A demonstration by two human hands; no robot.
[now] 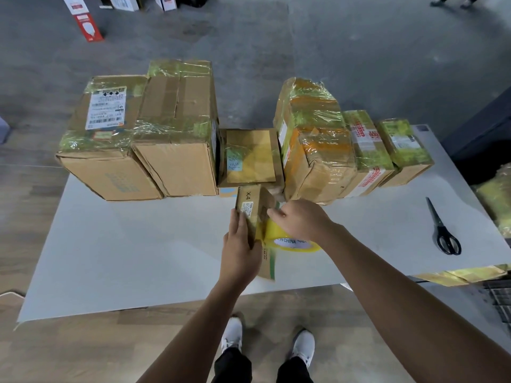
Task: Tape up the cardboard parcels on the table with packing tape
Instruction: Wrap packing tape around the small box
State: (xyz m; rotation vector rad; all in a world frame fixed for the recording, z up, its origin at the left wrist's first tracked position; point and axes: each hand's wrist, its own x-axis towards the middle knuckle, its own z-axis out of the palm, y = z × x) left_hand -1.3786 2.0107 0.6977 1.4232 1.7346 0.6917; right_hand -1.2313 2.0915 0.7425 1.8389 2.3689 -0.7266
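Steadying the small box (252, 207) at the centre of the frame, the left hand (240, 246) is clasping its matt cardboard side between flat fingers and thumb. The right hand (301, 221) is bending its fingertips (272, 214) onto the face towards the frame's right; whether they are pinching the tape end or only pressing it, I cannot tell. The glossy yellow strip (266, 230) is, I judge, needing a firm, flat rub away from the tape roll (293, 244), lying on the pale table (124, 244) below that wrist, so it is not wrinkling.
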